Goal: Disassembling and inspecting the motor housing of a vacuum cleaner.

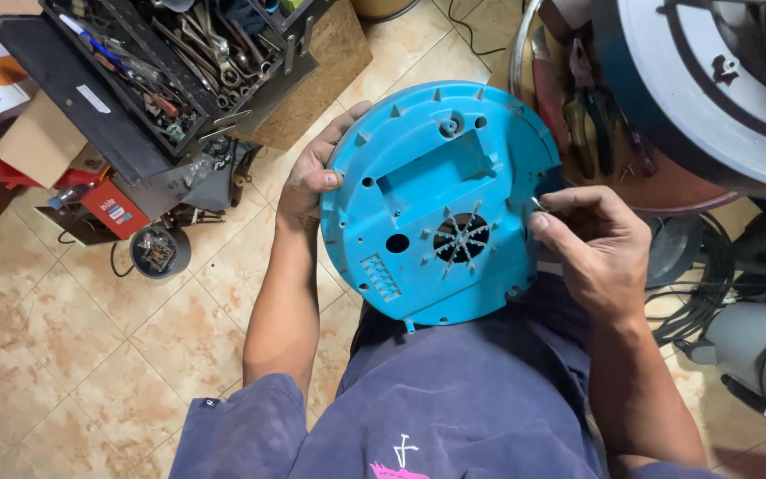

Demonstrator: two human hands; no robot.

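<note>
A round blue plastic cover (441, 200) with ribs, a rectangular recess and a slotted round vent rests over my lap. My left hand (312, 173) grips its left rim, thumb on the face. At the cover's right rim, my right hand (591, 244) pinches a small metal piece (537, 204), perhaps a screw, between its fingertips.
An open black toolbox (179, 62) full of wrenches and screwdrivers stands on the tiled floor at upper left, beside cardboard boxes (33, 137). A metal tray with pliers (578, 106) and a large white round fan housing (711, 80) are at upper right. Black cables (693, 302) lie at right.
</note>
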